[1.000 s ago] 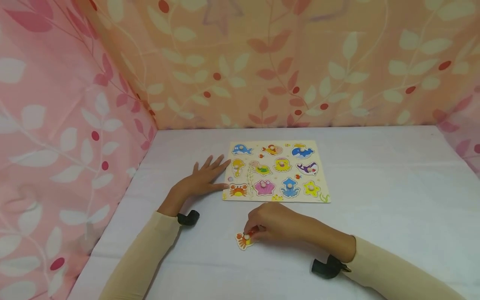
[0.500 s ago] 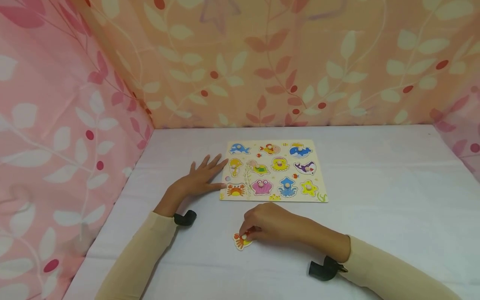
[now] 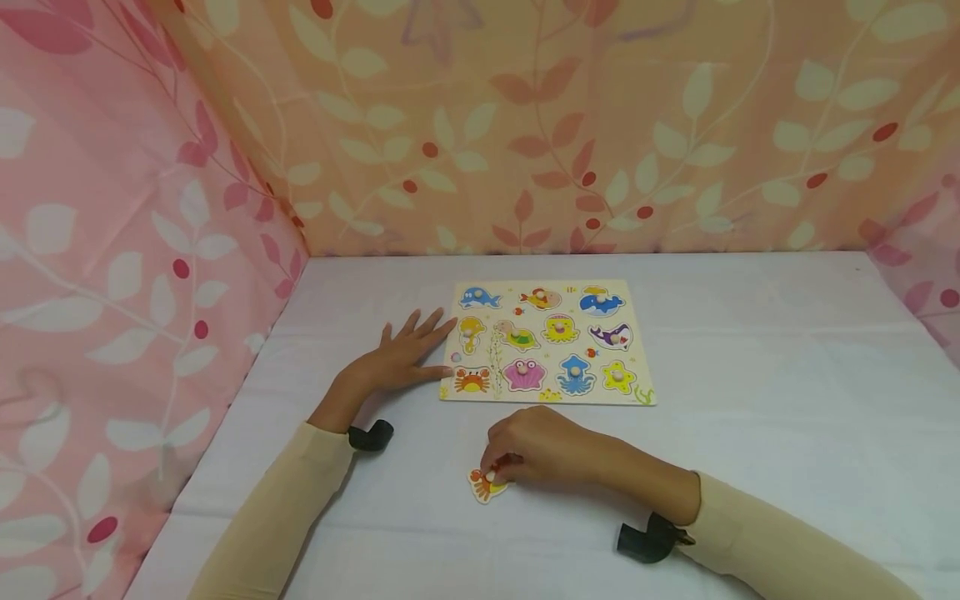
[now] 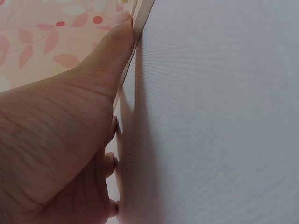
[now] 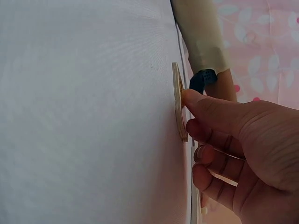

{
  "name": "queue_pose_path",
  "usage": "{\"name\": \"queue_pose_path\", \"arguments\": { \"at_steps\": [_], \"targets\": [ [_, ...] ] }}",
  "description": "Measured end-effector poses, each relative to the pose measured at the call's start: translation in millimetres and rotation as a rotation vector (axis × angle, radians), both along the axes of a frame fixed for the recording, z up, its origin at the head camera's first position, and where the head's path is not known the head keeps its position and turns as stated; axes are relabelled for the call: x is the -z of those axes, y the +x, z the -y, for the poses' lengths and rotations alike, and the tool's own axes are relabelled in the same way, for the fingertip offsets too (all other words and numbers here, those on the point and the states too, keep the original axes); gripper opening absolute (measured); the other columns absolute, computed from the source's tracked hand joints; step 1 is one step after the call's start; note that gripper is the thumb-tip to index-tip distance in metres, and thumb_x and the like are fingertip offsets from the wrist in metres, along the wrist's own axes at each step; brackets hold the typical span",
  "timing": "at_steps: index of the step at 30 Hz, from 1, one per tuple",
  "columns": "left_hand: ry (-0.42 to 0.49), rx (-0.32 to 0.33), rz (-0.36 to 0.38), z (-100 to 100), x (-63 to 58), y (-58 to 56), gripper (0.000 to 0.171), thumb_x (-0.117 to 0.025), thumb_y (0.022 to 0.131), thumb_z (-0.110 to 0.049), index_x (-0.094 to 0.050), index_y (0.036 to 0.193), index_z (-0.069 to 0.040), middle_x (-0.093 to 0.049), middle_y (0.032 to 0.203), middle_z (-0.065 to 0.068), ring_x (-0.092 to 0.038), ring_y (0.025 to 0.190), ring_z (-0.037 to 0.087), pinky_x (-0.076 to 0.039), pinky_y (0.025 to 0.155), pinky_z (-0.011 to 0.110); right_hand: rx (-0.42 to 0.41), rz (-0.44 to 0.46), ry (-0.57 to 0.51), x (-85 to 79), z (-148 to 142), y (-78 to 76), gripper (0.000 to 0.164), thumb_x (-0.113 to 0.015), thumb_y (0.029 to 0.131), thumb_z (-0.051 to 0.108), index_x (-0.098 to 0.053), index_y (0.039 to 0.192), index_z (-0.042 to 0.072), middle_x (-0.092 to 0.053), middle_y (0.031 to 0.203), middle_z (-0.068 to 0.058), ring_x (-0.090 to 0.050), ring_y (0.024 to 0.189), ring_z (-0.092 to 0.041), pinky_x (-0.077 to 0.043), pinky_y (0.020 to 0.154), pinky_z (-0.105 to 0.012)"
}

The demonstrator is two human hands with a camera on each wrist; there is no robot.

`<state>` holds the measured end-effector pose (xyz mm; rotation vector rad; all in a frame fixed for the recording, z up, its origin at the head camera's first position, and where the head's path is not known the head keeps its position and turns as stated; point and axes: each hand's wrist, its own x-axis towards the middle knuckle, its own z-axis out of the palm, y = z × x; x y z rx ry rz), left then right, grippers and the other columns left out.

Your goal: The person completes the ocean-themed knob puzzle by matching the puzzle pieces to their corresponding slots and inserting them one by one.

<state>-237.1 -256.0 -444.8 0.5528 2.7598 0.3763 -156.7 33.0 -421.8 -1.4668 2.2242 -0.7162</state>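
A crab puzzle piece (image 3: pixel 482 490) with a small knob is pinched between the thumb and fingers of my right hand (image 3: pixel 547 446), low over the white table. The right wrist view shows the piece (image 5: pixel 178 102) edge-on, its wooden side close to the cloth. Part of the crab is hidden behind my fingers. My left hand (image 3: pixel 393 360) lies with fingers spread at the left edge of the sea-animal puzzle board (image 3: pixel 551 358). Its thumb (image 4: pixel 119 39) touches the board's edge in the left wrist view. A crab picture (image 3: pixel 472 380) shows in the board's lower left place.
Several knobbed pieces sit in the board, among them a pink shell (image 3: pixel 524 375), a blue squid (image 3: pixel 576 377) and a yellow starfish (image 3: pixel 618 377). Leaf-patterned cloth (image 3: pixel 480 125) hangs at the back and both sides of the white-covered table (image 3: pixel 787 400).
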Motion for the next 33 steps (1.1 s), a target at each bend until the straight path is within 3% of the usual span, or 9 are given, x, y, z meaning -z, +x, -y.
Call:
{"name": "queue_pose_path", "arguments": {
  "at_steps": [11, 18, 33],
  "targets": [
    [0.008, 0.007, 0.003, 0.3, 3.1, 0.2, 0.088, -0.055, 0.096, -0.065, -0.010, 0.164, -0.033, 0.002, 0.171, 0.003, 0.008, 0.155, 0.038, 0.005, 0.114, 0.074, -0.024, -0.032, -0.058, 0.2, -1.7, 0.3, 0.015, -0.079, 0.090, 0.024, -0.081, 0.105, 0.022, -0.069, 0.088, 0.018, -0.057, 0.077, 0.007, -0.047, 0.070, -0.013],
    [0.007, 0.017, -0.011, 0.4, 1.4, -1.5, 0.089, -0.055, 0.095, -0.065, -0.010, 0.164, -0.033, 0.001, 0.171, 0.003, 0.008, 0.155, 0.038, 0.005, 0.114, 0.074, 0.000, -0.090, -0.085, 1.6, -2.4, -0.5, 0.015, -0.078, 0.092, 0.027, -0.081, 0.106, 0.023, -0.068, 0.088, 0.018, -0.057, 0.082, 0.006, -0.048, 0.077, -0.012],
    [0.010, 0.014, 0.001, -0.6, 1.4, -0.7, 0.088, -0.056, 0.096, -0.064, -0.010, 0.164, -0.032, 0.001, 0.171, 0.004, 0.008, 0.155, 0.038, 0.005, 0.113, 0.074, 0.071, -0.131, -0.084, -2.5, -3.6, -1.4, 0.016, -0.078, 0.091, 0.032, -0.081, 0.105, 0.024, -0.067, 0.089, 0.020, -0.058, 0.084, 0.003, -0.049, 0.075, -0.016]
  ]
}}
